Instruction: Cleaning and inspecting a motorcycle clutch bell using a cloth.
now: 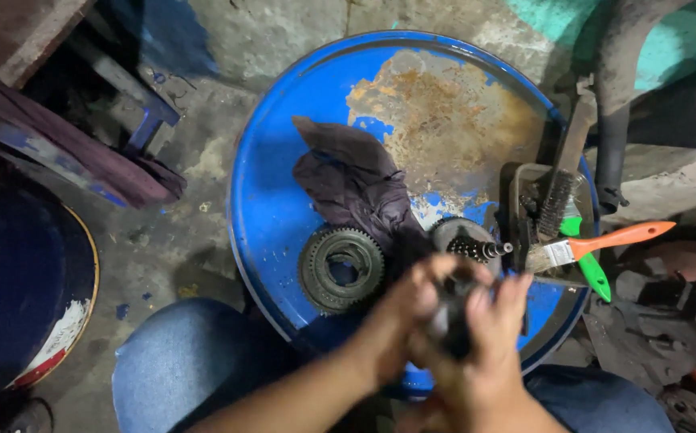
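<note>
At the far left of the frame, a dark blue drum [19, 281] with a red-and-white patch near its rim stands on the stained concrete floor [171, 240]. Above it, in the upper left, wooden planks and a blue-painted frame [83, 152] lean at an angle.

Centre frame, a blue drum lid [271, 200] serves as the work surface; a large rust patch covers its upper right area. A dark purple rag [356, 184] lies crumpled on the lid, left of the rust. Just below the rag, in the lower left part of the lid, a toothed ring gear [341, 269] lies flat. Right of it, a second gear [464, 240] with a splined shaft end pointing right rests on the lid, partly covered by the rag's lower edge.

At lower centre, the left hand [412, 301] and the right hand [488, 337] are clasped together around a dark metal part [452, 321]. The part sits between both palms above the lid's near edge, below the splined gear. Motion blur hides its shape. Both hands are closed on it, fingers curled tight. Blue-jeaned knees [171, 361] appear below the lid at either side.

At the right edge of the lid, a dark metal tray [524, 192] holds a wire brush [560, 200]. A paintbrush [596, 244] with an orange handle lies across the tray's lower end, bristles pointing left. A green-handled tool [592, 269] lies under it, angled downward to the right.
</note>
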